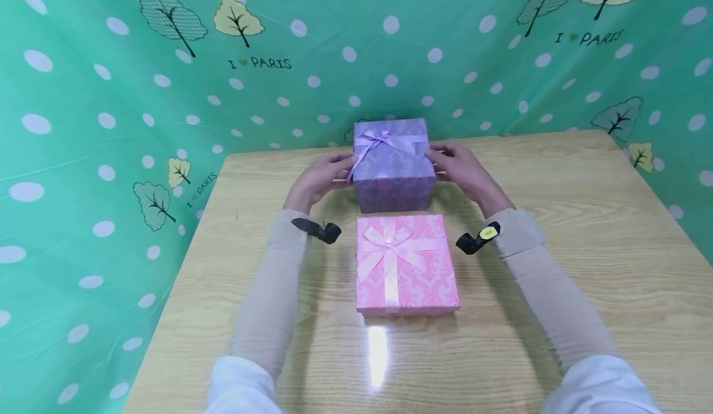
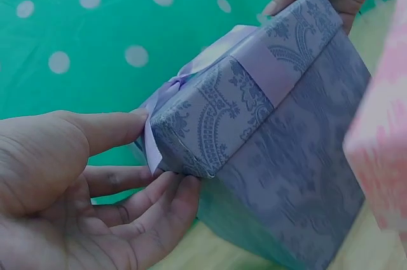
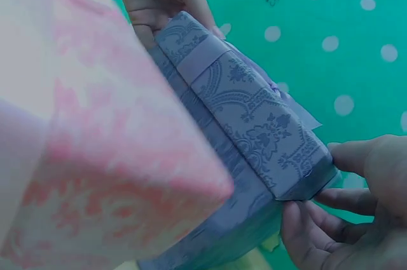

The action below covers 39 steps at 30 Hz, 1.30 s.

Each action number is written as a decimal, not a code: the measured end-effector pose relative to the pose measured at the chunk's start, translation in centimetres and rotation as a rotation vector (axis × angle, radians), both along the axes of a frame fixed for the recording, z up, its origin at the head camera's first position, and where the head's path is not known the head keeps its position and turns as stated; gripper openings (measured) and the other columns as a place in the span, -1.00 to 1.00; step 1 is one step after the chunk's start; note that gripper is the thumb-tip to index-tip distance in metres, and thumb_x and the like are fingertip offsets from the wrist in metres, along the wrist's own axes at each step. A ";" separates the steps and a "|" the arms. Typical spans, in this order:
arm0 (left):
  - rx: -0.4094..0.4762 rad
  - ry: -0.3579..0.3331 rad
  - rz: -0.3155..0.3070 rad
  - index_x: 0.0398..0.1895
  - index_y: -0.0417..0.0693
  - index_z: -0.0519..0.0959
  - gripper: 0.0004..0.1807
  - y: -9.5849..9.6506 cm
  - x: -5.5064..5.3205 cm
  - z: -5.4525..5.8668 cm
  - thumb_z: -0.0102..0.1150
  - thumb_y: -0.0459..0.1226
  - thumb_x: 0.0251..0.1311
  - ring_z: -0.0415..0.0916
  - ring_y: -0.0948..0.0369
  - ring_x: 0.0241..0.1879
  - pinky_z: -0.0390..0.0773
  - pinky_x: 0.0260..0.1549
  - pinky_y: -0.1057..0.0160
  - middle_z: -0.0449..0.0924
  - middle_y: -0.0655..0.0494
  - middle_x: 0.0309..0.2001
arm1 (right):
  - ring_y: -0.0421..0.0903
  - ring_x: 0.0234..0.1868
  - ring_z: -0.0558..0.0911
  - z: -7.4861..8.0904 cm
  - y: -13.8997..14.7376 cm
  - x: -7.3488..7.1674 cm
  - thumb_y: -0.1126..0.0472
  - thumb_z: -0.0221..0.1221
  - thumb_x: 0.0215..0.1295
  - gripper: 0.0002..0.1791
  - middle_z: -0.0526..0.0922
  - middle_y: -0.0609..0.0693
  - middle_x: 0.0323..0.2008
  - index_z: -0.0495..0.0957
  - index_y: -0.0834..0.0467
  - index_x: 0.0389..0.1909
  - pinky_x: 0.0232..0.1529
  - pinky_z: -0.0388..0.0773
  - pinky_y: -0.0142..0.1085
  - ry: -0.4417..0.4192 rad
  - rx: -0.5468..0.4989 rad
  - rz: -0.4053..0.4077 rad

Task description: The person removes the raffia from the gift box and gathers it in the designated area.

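A purple gift box (image 1: 395,192) with a lilac ribbon bow stands at the back of the table. My left hand (image 1: 322,176) grips the left side of its lid (image 2: 210,114), thumb at the top edge and fingers curled under the lower rim. On the opposite side, my right hand (image 1: 462,169) pinches the same lid between thumb and fingers, as the right wrist view shows. The lid sits over the box body, its rim level along the front. Just in front lies a pink gift box (image 1: 420,284) with a pale pink bow, between my forearms.
The wooden table (image 1: 585,216) extends to both sides of the boxes. A green dotted cloth (image 1: 312,30) with printed trees hangs behind the table and along its sides, close behind the purple box. Black wrist cameras (image 1: 328,233) sit on both wrists, near the pink box.
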State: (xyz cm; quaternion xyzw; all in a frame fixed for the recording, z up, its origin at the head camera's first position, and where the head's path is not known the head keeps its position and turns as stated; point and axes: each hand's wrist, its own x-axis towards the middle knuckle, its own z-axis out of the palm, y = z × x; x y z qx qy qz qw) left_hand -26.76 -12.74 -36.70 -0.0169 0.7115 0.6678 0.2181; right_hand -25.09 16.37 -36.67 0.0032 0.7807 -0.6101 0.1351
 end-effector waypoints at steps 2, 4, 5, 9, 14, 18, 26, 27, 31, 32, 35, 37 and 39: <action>0.001 0.021 0.008 0.30 -0.21 0.33 -0.49 0.0 0.1 0.7 0.06 -0.19 0.36 0.52 0.16 -0.13 0.53 0.14 0.09 0.48 -0.04 -0.02 | -0.08 -0.02 0.52 0.6 -0.1 0.1 -0.06 0.02 0.42 -0.37 0.41 0.07 0.08 0.22 0.19 0.38 0.06 0.58 -0.28 0.030 -0.003 -0.020; 0.004 0.041 0.021 0.30 -0.19 0.33 -0.50 0.0 0.2 1.4 0.07 -0.19 0.36 0.50 0.16 -0.13 0.52 0.14 0.09 0.47 -0.03 -0.02 | -0.09 -0.06 0.52 1.3 -0.2 0.2 -0.07 0.03 0.41 -0.36 0.41 0.04 0.02 0.22 0.19 0.37 0.04 0.59 -0.29 0.062 -0.006 -0.034; 0.003 0.050 0.026 0.30 -0.19 0.33 -0.50 0.0 0.2 1.7 0.07 -0.18 0.36 0.49 0.16 -0.13 0.52 0.14 0.08 0.46 -0.03 -0.02 | -0.10 -0.08 0.52 1.6 -0.3 0.2 -0.07 0.04 0.40 -0.36 0.41 0.02 -0.01 0.23 0.19 0.37 0.02 0.59 -0.30 0.074 -0.008 -0.042; 0.010 0.071 0.037 0.29 -0.16 0.32 -0.50 -0.1 0.3 2.8 0.09 -0.19 0.34 0.48 0.15 -0.16 0.51 0.14 0.07 0.45 -0.02 -0.06 | -0.13 -0.13 0.53 2.7 -0.3 0.2 -0.06 0.07 0.39 -0.37 0.42 -0.01 -0.08 0.25 0.19 0.35 -0.03 0.60 -0.33 0.092 -0.033 -0.054; 0.005 0.078 0.026 0.32 -0.19 0.29 -0.46 -0.1 0.3 3.6 0.10 -0.18 0.33 0.47 0.14 -0.11 0.52 0.13 0.09 0.45 -0.03 -0.03 | -0.16 -0.10 0.53 3.4 -0.3 0.3 0.03 0.09 0.39 -0.35 0.42 -0.01 -0.04 0.19 0.25 0.37 0.04 0.58 -0.32 0.089 -0.097 -0.046; -0.021 0.075 0.037 0.26 -0.23 0.35 -0.48 0.0 0.4 3.9 0.06 -0.11 0.36 0.45 0.16 -0.12 0.54 0.06 0.16 0.47 0.01 -0.12 | -0.08 0.08 0.50 3.6 -0.3 0.4 0.05 0.10 0.38 -0.33 0.39 0.10 0.13 0.17 0.27 0.39 0.18 0.51 -0.26 0.081 -0.131 -0.034; -0.051 0.146 0.071 0.23 -0.18 0.39 -0.54 0.2 0.9 5.0 0.07 -0.14 0.35 0.45 0.17 -0.11 0.52 0.10 0.12 0.49 0.03 -0.06 | -0.15 0.03 0.48 4.1 -0.4 0.7 -0.01 0.13 0.35 -0.38 0.45 -0.04 0.02 0.31 0.27 0.29 0.25 0.43 -0.19 0.116 -0.127 -0.060; -0.060 0.161 0.070 0.25 -0.16 0.38 -0.52 0.1 1.0 5.2 0.09 -0.15 0.34 0.46 0.16 -0.07 0.52 0.12 0.12 0.49 0.01 0.00 | -0.15 0.02 0.48 4.2 -0.4 0.8 -0.01 0.13 0.35 -0.39 0.44 -0.07 -0.01 0.31 0.26 0.29 0.22 0.44 -0.20 0.133 -0.113 -0.061; -0.073 0.213 0.070 0.34 -0.04 0.34 -0.46 -0.3 1.3 5.8 0.14 -0.19 0.30 0.48 0.12 0.00 0.51 0.12 0.12 0.47 -0.08 0.17 | -0.18 -0.02 0.46 4.6 -0.5 1.2 -0.02 0.15 0.33 -0.39 0.39 -0.13 -0.07 0.29 0.12 0.33 0.06 0.46 -0.31 0.194 -0.053 -0.076; -0.074 0.222 0.069 0.36 -0.01 0.32 -0.44 -0.4 1.4 6.0 0.15 -0.20 0.30 0.49 0.12 -0.01 0.51 0.11 0.12 0.47 -0.10 0.17 | -0.18 -0.05 0.47 4.7 -0.5 1.2 -0.02 0.16 0.32 -0.39 0.40 -0.12 -0.09 0.29 0.08 0.34 0.01 0.47 -0.33 0.207 -0.047 -0.082; -0.080 0.246 0.081 0.39 0.07 0.29 -0.41 -0.6 1.6 6.4 0.16 -0.24 0.28 0.53 0.14 -0.10 0.53 0.06 0.13 0.52 -0.09 0.07 | -0.15 -0.16 0.57 5.0 -0.9 1.4 0.05 0.19 0.31 -0.41 0.49 -0.06 -0.14 0.30 -0.02 0.34 -0.11 0.55 -0.40 0.231 -0.110 -0.083; -0.075 0.259 0.089 0.40 0.13 0.28 -0.40 -0.7 1.8 6.6 0.14 -0.27 0.29 0.54 0.16 -0.17 0.56 0.01 0.15 0.53 -0.06 0.00 | -0.10 -0.24 0.64 5.2 -1.1 1.6 0.13 0.21 0.30 -0.42 0.58 0.00 -0.19 0.32 -0.04 0.33 -0.18 0.62 -0.41 0.240 -0.193 -0.078; -0.052 0.265 0.103 0.39 0.18 0.29 -0.44 -0.7 1.9 6.7 0.08 -0.29 0.33 0.55 0.18 -0.20 0.58 -0.05 0.21 0.54 -0.04 -0.04 | -0.07 -0.27 0.68 5.4 -1.4 1.7 0.20 0.21 0.29 -0.42 0.64 0.03 -0.23 0.33 -0.05 0.32 -0.20 0.66 -0.38 0.241 -0.281 -0.062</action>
